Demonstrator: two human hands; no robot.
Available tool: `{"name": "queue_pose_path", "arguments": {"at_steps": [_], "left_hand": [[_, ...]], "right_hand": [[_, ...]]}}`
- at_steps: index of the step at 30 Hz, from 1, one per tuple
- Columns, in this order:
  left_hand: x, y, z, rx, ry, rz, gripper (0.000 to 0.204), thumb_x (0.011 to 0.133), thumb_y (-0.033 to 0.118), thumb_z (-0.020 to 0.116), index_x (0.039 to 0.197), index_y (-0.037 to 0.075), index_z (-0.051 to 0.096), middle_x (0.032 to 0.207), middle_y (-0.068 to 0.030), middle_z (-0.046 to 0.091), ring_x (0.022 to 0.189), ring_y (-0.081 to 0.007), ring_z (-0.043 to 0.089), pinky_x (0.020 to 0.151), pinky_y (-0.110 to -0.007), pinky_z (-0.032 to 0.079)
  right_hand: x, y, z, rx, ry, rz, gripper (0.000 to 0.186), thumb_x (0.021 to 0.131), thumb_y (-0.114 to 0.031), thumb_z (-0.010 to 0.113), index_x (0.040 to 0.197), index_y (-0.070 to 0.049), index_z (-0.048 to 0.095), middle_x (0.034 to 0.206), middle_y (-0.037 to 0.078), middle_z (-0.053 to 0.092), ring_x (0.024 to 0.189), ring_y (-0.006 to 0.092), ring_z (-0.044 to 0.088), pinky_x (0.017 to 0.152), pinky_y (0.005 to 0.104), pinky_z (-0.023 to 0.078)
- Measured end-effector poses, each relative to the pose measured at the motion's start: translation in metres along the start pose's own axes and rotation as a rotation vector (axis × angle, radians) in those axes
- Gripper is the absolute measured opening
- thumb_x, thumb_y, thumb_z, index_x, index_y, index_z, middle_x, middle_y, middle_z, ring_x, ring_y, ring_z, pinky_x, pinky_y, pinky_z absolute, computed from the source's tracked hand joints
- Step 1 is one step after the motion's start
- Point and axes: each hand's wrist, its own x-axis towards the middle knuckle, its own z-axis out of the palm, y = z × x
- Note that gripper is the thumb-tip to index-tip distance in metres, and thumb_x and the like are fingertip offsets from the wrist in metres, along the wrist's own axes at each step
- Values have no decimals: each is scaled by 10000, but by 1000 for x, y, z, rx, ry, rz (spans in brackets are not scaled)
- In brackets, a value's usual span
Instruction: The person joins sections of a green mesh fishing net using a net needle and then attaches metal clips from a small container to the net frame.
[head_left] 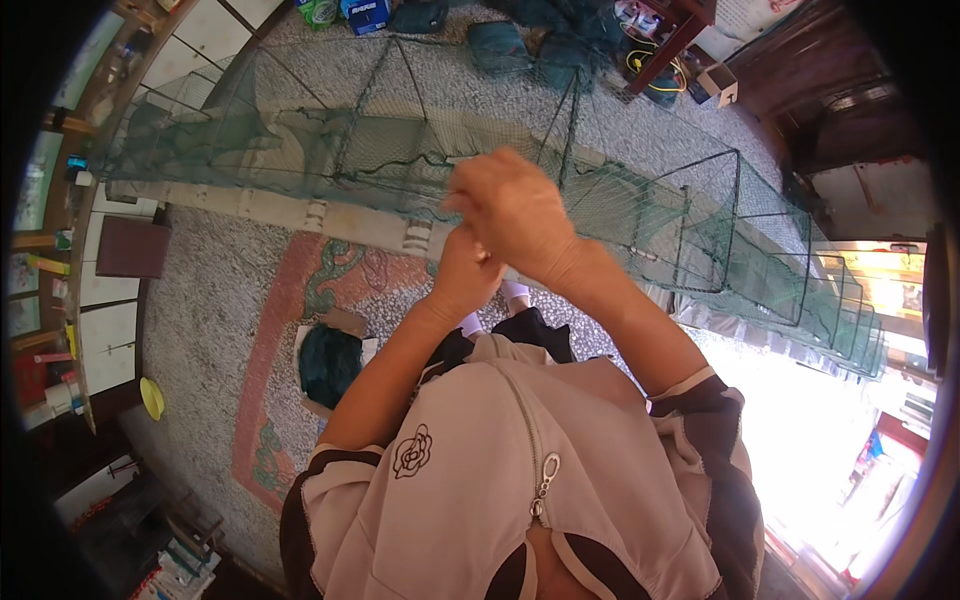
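Observation:
My right hand (515,212) is raised over my left, its fingers curled in and slightly smeared by motion. Just below it, my left hand (466,274) is closed with the fingers pinched together. The two hands nearly meet, and whatever they hold is hidden or too small to name. Behind them a long green mesh net trap (385,150) with dark square frames stretches across the view. A dark cord runs along the mesh by my right hand. Whether either hand touches the net cannot be made out.
On the speckled floor stands an open cardboard box with a dark green bundle (332,366). Dark bundles (499,47) and a wooden table leg (668,55) lie beyond the net. White cabinets (108,335) line the left, a yellow bowl (152,398) near them. Bright light falls at right.

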Motion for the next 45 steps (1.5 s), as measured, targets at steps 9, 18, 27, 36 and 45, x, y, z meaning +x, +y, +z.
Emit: {"name": "queue_pose_path", "arguments": {"at_steps": [9, 18, 27, 36, 45], "left_hand": [[8, 32, -3, 82, -8, 56, 279, 892, 88, 571, 1143, -3, 486, 1105, -104, 567, 777, -185, 601, 692, -311, 492], [12, 27, 6, -436, 18, -215, 254, 924, 92, 553, 1150, 23, 459, 1106, -42, 573, 719, -96, 630, 600, -219, 475], [16, 19, 2, -406, -9, -225, 240, 936, 138, 544, 1135, 36, 457, 1161, -80, 573, 738, -113, 612, 621, -232, 477], [21, 27, 3, -403, 5, -268, 270, 929, 100, 548, 1178, 42, 461, 1163, -51, 569, 673, -86, 571, 562, -210, 465], [25, 59, 2, -105, -155, 162, 187, 893, -10, 554, 1063, 42, 610, 969, -54, 579, 642, -93, 497, 559, -226, 416]], "right_hand": [[10, -55, -70, 713, 347, 7, 55, 934, -64, 513, 946, -24, 477, 673, 83, 566, 562, 150, 576, 511, 275, 451], [-35, -69, -179, 1284, 429, -47, 145, 974, -110, 372, 909, -6, 451, 622, 95, 543, 457, 128, 476, 411, 240, 401], [-59, -77, -219, 1644, 213, -81, 330, 995, -176, 280, 786, -6, 470, 532, 90, 524, 298, 126, 361, 263, 227, 340], [-47, -76, -221, 1970, 205, -262, 236, 909, -120, 545, 685, -52, 522, 523, 46, 533, 322, 107, 452, 257, 243, 340], [-38, -65, -219, 1695, 270, -11, 251, 916, -126, 517, 678, -47, 518, 523, 65, 507, 385, 122, 446, 382, 246, 459]]}}
